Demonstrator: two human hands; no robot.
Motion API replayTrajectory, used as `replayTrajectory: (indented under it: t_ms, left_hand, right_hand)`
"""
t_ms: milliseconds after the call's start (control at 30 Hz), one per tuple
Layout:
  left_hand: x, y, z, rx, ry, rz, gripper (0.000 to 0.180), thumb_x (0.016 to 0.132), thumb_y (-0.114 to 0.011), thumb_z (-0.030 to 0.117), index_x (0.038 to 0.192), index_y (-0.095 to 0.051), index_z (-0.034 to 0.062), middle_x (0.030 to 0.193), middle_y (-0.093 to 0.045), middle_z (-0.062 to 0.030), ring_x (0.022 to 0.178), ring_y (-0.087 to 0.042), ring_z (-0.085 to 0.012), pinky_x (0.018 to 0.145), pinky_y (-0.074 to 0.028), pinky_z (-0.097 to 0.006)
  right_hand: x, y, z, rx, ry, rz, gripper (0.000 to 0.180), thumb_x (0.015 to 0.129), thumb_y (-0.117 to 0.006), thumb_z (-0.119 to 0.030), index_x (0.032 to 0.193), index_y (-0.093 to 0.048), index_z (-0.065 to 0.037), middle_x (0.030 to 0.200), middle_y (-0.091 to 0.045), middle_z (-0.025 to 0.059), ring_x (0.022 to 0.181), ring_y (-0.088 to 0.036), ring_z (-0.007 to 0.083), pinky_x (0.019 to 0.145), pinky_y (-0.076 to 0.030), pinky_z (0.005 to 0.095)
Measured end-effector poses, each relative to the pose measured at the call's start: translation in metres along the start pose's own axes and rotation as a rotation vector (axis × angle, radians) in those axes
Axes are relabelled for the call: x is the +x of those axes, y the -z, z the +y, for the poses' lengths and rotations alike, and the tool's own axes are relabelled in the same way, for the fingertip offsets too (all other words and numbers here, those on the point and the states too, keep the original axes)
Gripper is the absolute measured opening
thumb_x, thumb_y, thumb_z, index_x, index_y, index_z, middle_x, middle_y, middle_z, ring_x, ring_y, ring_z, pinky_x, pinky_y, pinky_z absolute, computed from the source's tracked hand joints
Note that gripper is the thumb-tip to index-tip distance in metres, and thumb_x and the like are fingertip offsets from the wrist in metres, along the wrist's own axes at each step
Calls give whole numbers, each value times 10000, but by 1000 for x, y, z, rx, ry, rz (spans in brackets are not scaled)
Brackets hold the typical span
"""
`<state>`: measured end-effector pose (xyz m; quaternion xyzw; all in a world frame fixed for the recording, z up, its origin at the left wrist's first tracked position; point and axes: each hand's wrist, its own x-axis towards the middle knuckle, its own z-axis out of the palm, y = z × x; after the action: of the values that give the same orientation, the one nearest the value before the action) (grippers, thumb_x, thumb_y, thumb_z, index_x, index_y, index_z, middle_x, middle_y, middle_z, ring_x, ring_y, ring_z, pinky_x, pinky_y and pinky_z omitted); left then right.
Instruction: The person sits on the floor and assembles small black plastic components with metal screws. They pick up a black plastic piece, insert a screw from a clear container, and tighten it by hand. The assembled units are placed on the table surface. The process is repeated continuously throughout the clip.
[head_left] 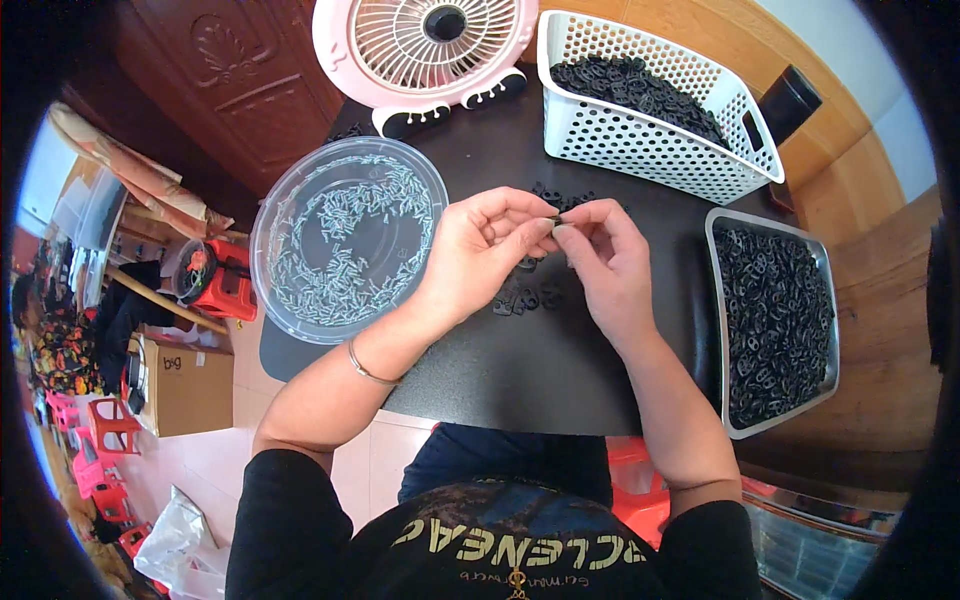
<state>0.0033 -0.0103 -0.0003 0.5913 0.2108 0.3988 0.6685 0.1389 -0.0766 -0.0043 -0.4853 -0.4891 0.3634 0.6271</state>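
Note:
Over the middle of the dark table (pixel 470 375), my left hand (pixel 485 245) and my right hand (pixel 612 270) meet fingertip to fingertip. Thumbs and index fingers of both pinch a small black part (pixel 557 220), mostly hidden by the fingers. Loose black plastic pieces (pixel 525 298) lie on the tabletop just below and behind my hands. To the left, next to my left forearm, a round clear tub (pixel 263 285) holds many small silvery screw-like pieces (pixel 335 285). A metal tray (pixel 722 340) heaped with black oval pieces (pixel 775 320) stands right of my right hand.
A white perforated basket (pixel 640 165) of black pieces (pixel 650 90) stands at the back right, with a black cylinder (pixel 790 102) behind it. The pink fan (pixel 335 40) is at the back. On the floor at left are a cardboard box (pixel 190 390) and red stools (pixel 228 280).

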Motion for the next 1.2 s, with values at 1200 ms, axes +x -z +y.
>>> replayTrajectory:
  t_ms: [1200]
  left_hand:
    - [7,16,12,-110,176,-64,230,835,-521,24,1057,-528,-36,915,-587,-94,773,-611,-142,696,-504,-214]
  right_hand:
    - [6,8,-4,81,-21,8,242,814,-524,19,1053,-547,-9,920,-565,43,852,-548,92,762,-447,215]
